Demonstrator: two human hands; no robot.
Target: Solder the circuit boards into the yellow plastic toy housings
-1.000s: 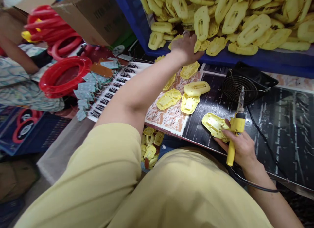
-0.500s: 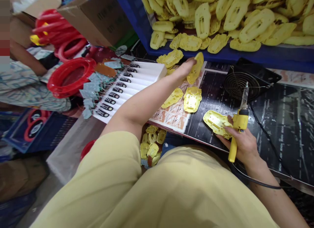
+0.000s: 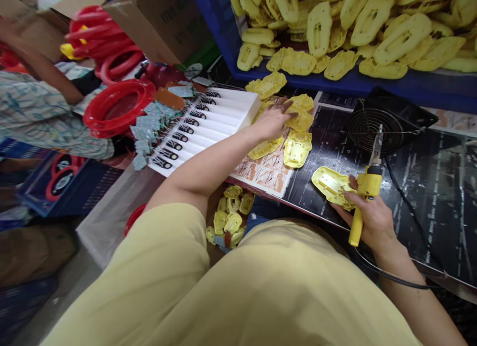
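Observation:
My left hand reaches across the table, its fingers spread over a loose group of yellow plastic shells and touching the nearest ones. Just below that group, another yellow shell lies with its hollow side up. My right hand is closed around a yellow corded tool that looks like a soldering gun, its metal tip pointing up and away. The fingers of the same hand also steady a hollow yellow shell at the table's front edge.
A blue crate full of yellow shells stands at the back. Beside the tool's tip is a black fan. To the left lie a white foam tray with wired parts, circuit boards and red rings. A co-worker's arm shows at far left.
My left hand has lowered the shell it held upright onto the other shells, and its fingers have spread. My right hand keeps its hold on the soldering gun. The view has shifted slightly.

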